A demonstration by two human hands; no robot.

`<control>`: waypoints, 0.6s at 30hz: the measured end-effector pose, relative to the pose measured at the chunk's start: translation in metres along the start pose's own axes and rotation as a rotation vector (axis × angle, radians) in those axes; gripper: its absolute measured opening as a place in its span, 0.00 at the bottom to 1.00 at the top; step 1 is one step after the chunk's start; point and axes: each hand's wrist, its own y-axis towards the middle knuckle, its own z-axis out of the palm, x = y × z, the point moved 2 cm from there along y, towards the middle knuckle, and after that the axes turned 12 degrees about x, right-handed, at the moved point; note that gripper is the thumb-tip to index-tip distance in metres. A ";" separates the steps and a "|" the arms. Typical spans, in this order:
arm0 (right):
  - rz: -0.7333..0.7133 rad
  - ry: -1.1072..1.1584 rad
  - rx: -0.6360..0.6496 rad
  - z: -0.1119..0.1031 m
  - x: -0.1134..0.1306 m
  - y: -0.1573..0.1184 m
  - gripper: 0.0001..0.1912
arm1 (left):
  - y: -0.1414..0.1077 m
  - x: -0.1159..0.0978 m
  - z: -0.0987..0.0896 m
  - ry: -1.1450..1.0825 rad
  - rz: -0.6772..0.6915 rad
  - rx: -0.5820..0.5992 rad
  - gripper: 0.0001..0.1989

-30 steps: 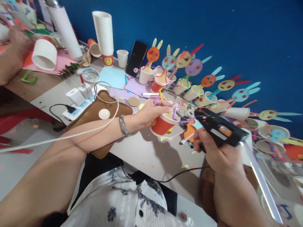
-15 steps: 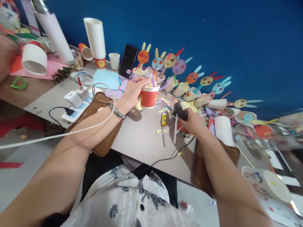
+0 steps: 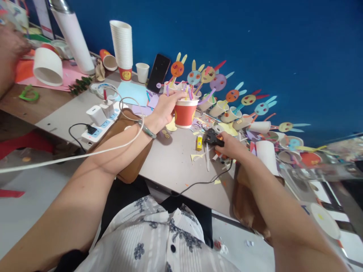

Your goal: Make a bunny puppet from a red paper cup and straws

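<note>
My left hand (image 3: 166, 109) is closed on the rim of a red paper cup (image 3: 185, 116), held upright above the table. Purple and yellow pipe cleaners (image 3: 190, 93) stick out of the cup's top, and my fingers partly cover them. In my right hand (image 3: 231, 145) is a black hot glue gun (image 3: 213, 138) with a cord running from it. A translucent glue stick (image 3: 208, 158) shows below the gun. Just left of the gun, a small yellow box (image 3: 199, 142) rests on the table, with a yellow paper scrap (image 3: 195, 157) in front of it.
Several paper cups with rabbit faces (image 3: 233, 95) line the blue wall. Behind my left hand stand a tall cup stack (image 3: 122, 45), a small white cup (image 3: 142, 72) and a phone (image 3: 159, 73). A power strip (image 3: 98, 130) and a white cable (image 3: 113, 151) lie near my left forearm.
The view has shifted slightly. My right hand has brought the glue gun a little left, closer to the yellow box. My left hand still holds the red cup.
</note>
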 end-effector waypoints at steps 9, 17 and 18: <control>-0.575 0.127 -0.131 -0.013 0.115 -0.026 0.16 | -0.010 -0.005 0.013 -0.056 -0.041 -0.029 0.15; -0.346 0.188 -0.102 -0.018 0.144 0.015 0.14 | -0.001 -0.003 0.005 -0.073 -0.057 -0.044 0.14; -0.321 0.204 -0.101 -0.020 0.141 0.022 0.13 | 0.001 -0.002 0.005 -0.079 -0.057 -0.041 0.15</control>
